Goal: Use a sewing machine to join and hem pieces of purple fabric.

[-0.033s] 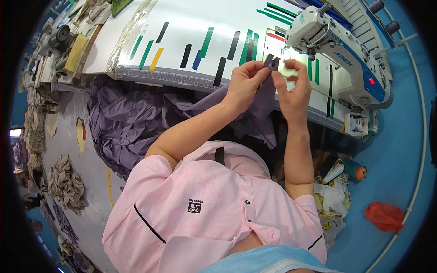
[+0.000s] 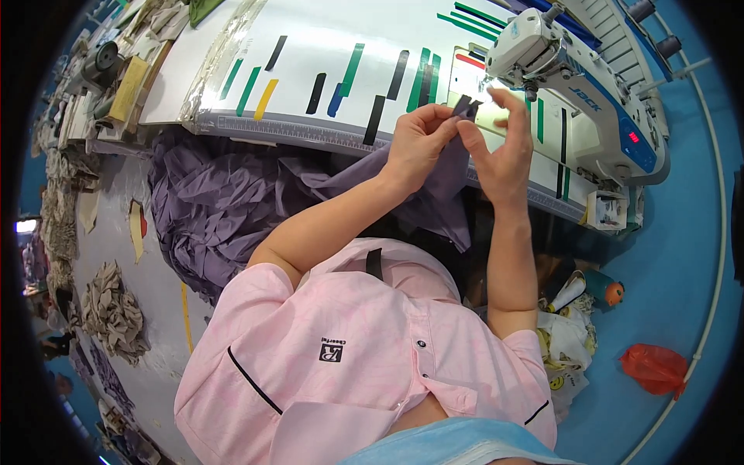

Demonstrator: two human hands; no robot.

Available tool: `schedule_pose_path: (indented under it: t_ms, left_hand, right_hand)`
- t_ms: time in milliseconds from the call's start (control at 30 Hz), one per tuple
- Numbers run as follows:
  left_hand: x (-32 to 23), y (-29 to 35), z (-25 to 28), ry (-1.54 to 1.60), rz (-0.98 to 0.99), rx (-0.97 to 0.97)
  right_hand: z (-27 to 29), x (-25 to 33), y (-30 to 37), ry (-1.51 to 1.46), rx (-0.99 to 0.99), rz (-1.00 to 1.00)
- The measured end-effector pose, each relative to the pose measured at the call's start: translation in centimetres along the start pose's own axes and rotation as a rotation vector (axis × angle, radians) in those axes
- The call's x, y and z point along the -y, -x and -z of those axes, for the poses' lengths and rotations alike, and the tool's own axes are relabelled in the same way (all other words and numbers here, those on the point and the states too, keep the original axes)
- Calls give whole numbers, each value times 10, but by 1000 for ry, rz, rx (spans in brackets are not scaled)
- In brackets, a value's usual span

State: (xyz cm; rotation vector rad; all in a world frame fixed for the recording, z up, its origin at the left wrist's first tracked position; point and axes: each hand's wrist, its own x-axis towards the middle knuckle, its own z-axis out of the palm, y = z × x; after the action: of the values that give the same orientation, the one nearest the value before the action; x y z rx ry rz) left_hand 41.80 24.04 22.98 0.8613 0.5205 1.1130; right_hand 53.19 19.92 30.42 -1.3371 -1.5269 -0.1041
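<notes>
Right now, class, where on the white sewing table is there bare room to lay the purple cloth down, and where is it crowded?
Free: the white table top between the clear plastic sheet and the coloured tape strips. Crowded: beside the white sewing machine, where both hands pinch the purple cloth.

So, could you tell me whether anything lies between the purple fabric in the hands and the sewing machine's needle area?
Nothing visible does: the purple fabric, pinched by left hand and right hand, sits just before the sewing machine.
</notes>
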Motion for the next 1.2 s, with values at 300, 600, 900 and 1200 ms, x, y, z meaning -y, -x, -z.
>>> schedule_pose_path:
  t_ms: [300, 600, 900, 1200]
  left_hand:
    - [1, 18, -1, -103, 42, 18]
    - [5, 26, 2, -271, -72, 84]
    - [-10, 63, 32, -905, -513, 63]
    - [-30, 52, 61, -1351, -723, 70]
  right_hand:
    - [23, -35, -8, -199, 547, -168]
    - [27, -35, -8, -226, 648, -111]
    - [63, -31, -14, -629, 613, 60]
    - [114, -65, -10, -1347, 694, 268]
